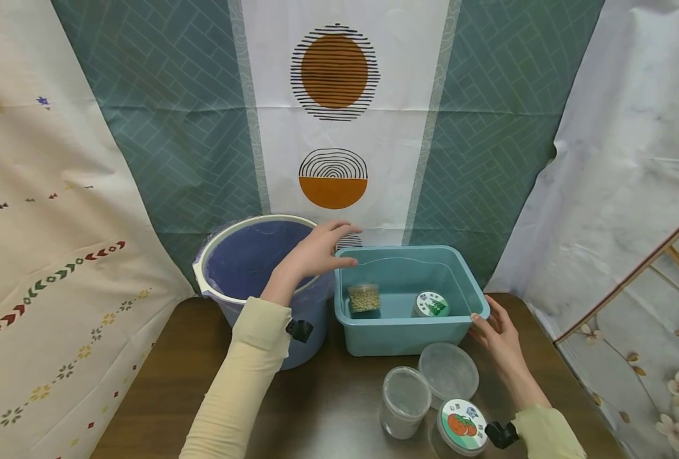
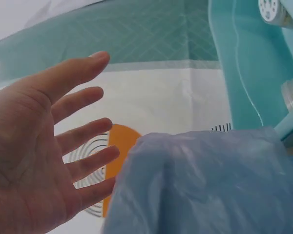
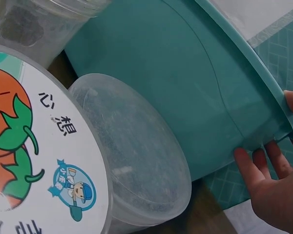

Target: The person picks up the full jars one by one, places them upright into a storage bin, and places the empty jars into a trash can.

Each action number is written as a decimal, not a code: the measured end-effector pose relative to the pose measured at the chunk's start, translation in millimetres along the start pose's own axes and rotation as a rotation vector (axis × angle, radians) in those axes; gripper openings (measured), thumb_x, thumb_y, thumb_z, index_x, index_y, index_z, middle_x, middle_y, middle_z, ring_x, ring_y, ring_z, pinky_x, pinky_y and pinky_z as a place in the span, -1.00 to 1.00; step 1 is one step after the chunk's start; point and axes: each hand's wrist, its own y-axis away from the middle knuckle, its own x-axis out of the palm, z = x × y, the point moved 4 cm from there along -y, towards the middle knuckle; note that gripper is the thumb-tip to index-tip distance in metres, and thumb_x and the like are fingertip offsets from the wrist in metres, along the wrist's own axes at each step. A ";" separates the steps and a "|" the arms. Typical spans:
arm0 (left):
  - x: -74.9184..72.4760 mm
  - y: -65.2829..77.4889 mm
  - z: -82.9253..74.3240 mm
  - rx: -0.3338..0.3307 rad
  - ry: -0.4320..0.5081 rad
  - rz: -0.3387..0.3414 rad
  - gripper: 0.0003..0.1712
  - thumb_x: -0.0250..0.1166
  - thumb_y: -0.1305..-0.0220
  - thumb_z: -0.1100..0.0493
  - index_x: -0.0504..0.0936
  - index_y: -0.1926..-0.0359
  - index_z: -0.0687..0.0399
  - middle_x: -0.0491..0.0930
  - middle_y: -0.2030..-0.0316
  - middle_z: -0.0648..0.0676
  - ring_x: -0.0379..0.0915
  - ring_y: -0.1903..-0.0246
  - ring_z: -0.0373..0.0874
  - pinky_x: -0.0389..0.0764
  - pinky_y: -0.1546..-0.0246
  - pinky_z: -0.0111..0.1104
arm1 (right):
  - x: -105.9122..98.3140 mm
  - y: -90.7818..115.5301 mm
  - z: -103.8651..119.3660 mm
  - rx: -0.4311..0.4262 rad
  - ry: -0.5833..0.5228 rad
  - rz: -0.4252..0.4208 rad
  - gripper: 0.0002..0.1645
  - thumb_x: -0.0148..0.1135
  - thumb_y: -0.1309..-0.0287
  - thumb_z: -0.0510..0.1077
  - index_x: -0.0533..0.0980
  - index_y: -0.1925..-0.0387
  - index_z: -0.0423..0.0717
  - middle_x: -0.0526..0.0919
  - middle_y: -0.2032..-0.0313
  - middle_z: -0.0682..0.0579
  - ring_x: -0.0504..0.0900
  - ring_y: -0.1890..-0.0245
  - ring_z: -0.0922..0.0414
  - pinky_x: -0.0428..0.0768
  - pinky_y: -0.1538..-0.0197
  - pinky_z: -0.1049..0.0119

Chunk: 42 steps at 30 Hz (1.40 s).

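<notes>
A big green and white cloth (image 1: 494, 95) with orange shapes hangs behind the blue-green tub (image 1: 396, 338). The brown surface (image 1: 322, 414) is under the tub. A tall blue bin (image 1: 307, 350) with a white rim stands just left of the tub. The right hand (image 1: 496, 328) pinches the tub at its front right corner, thumb on the rim and other fingers underneath. The left hand (image 1: 313, 252) is up by the tub's left side, its fingers spread apart. Three see-through jars are in front of the tub: a wide jar (image 1: 448, 376) nearest, then a fruit-lid jar (image 1: 462, 427) and a thin jar (image 1: 403, 401). Inside the tub, a bean jar (image 1: 364, 298) is on the left and a tree-lid jar (image 1: 431, 305) is near the front wall.
</notes>
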 end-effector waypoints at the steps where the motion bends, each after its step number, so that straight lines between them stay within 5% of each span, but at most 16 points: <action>1: -0.3 5.8 0.5 -0.004 0.003 -0.018 -0.26 0.35 -0.28 -0.04 0.32 -0.44 -0.12 0.22 -0.46 0.09 0.14 -0.44 0.09 0.28 -0.40 0.04 | 0.1 0.0 0.0 -0.001 0.001 0.001 -0.13 0.18 -0.37 0.05 -0.01 -0.55 0.17 0.10 -0.45 -0.13 0.48 0.08 0.63 0.61 0.06 0.59; 19: -25.6 108.2 29.4 -0.059 0.049 -0.293 -0.40 0.38 -0.26 0.02 0.47 -0.31 -0.12 0.46 -0.27 0.06 0.31 -0.29 0.08 0.35 -0.31 0.04 | 0.0 0.5 1.4 0.016 0.037 -0.007 -0.12 0.16 -0.37 0.10 -0.03 -0.56 0.20 0.08 -0.48 -0.12 0.44 0.08 0.65 0.59 0.08 0.62; 29: -20.5 161.4 53.8 0.070 -0.009 -0.597 -0.60 0.49 -0.09 0.23 0.69 0.01 -0.09 0.66 0.04 -0.03 0.44 -0.03 -0.10 0.45 -0.07 -0.22 | -0.9 3.2 -1.0 0.019 0.011 -0.015 -0.10 0.18 -0.35 0.10 -0.03 -0.56 0.18 0.07 -0.48 -0.13 0.45 0.08 0.65 0.59 0.07 0.61; 42: -5.5 184.7 73.4 0.095 -0.048 -0.702 -0.58 0.56 0.08 0.34 0.74 0.13 -0.05 0.63 0.19 -0.03 0.43 0.11 -0.10 0.35 0.02 -0.35 | -0.2 2.3 -2.2 0.013 0.000 -0.008 -0.10 0.19 -0.35 0.10 -0.03 -0.56 0.19 0.07 -0.47 -0.11 0.47 0.07 0.64 0.60 0.07 0.60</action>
